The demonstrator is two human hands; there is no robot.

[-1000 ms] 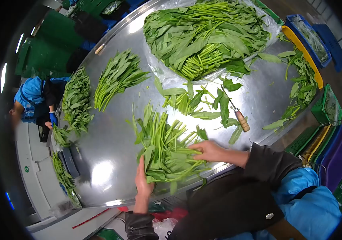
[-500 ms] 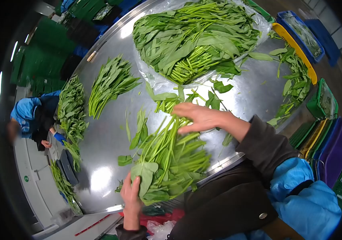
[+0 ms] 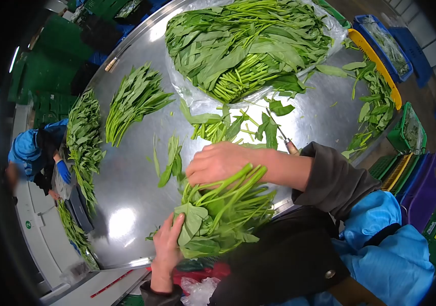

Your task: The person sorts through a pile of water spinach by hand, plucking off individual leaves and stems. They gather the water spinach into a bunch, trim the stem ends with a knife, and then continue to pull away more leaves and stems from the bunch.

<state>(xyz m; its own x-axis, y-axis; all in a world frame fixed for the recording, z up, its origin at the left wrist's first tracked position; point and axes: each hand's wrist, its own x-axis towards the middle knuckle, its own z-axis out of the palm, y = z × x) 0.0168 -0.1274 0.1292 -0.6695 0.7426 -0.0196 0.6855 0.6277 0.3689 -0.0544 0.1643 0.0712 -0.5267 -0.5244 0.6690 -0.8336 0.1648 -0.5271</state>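
Broadly, a shiny metal table [image 3: 141, 188] spread across the middle of the view. At its top lay the great heap of leafy greens [image 3: 248, 46], on a clear plastic sheet [image 3: 192, 95]. A co-worker in blue [image 3: 27, 148] bent at the table's far left edge, near a long row of greens [image 3: 84, 137]. To the right, a yellow crate rim [image 3: 376, 61] stood beside scattered greens [image 3: 378, 104]. The held bunch [image 3: 223, 219], a loose armful of stems and leaves, was at the near edge of the table, in front of the wearer's dark apron [image 3: 289, 255]. A separate flat bunch [image 3: 136, 97] rested between the long row and the heap. The right hand [image 3: 220, 163] lay over the top of the held bunch, palm down with fingers bent; whether its fingertips were closed on stems, I cannot tell. The left hand [image 3: 168, 239] gripped the bunch's lower left side, thumb against a broad leaf [image 3: 192, 222]. Smallest, a wooden-handled tool [image 3: 292, 148] lay just beyond the right forearm, near cut stems [image 3: 213, 130].
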